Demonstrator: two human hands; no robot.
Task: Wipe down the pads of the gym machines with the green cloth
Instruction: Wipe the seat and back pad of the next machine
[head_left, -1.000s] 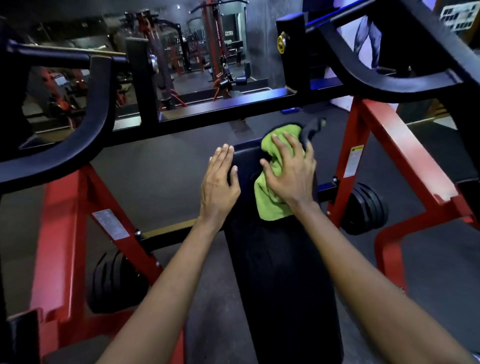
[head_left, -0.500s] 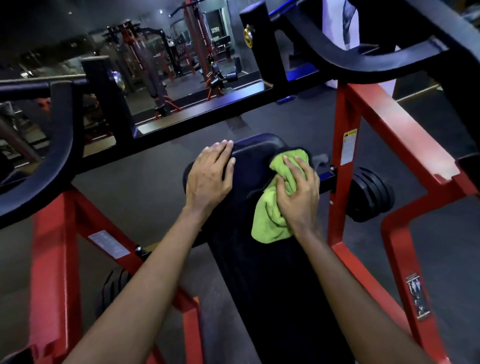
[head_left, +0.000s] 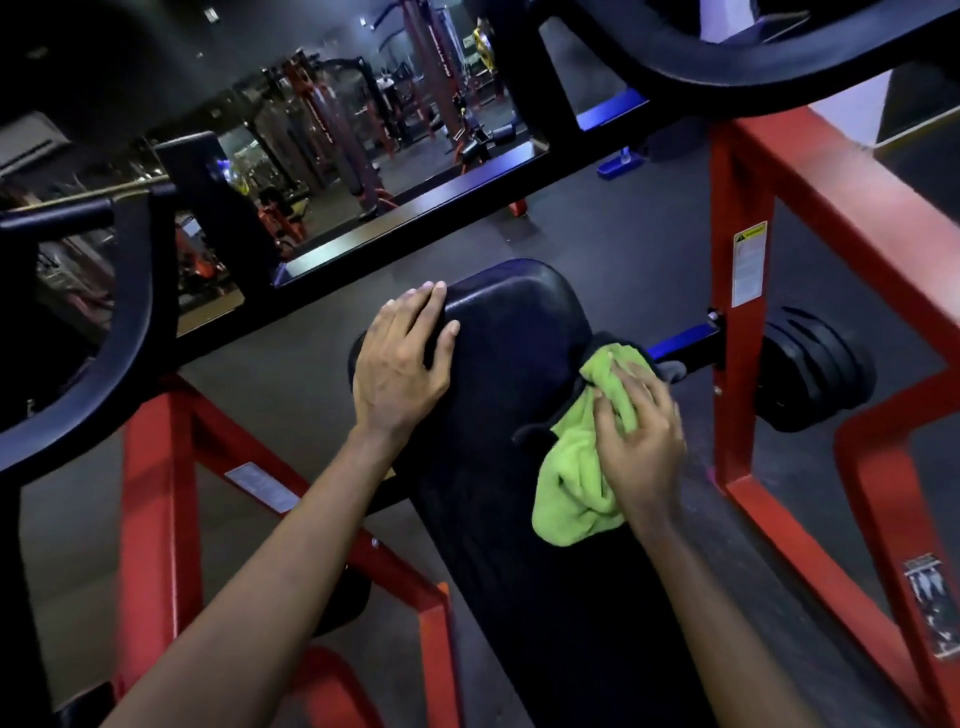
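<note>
Right hand (head_left: 641, 447), fingers spread, presses the bunched green cloth (head_left: 576, 493) on the right edge of the pad (head_left: 514, 322), left hand (head_left: 400, 364) flat far-left; we judge wiping underway, near length next.

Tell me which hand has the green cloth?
The right hand, pressing the green cloth against the black pad; the left hand rests bare on it.
</note>
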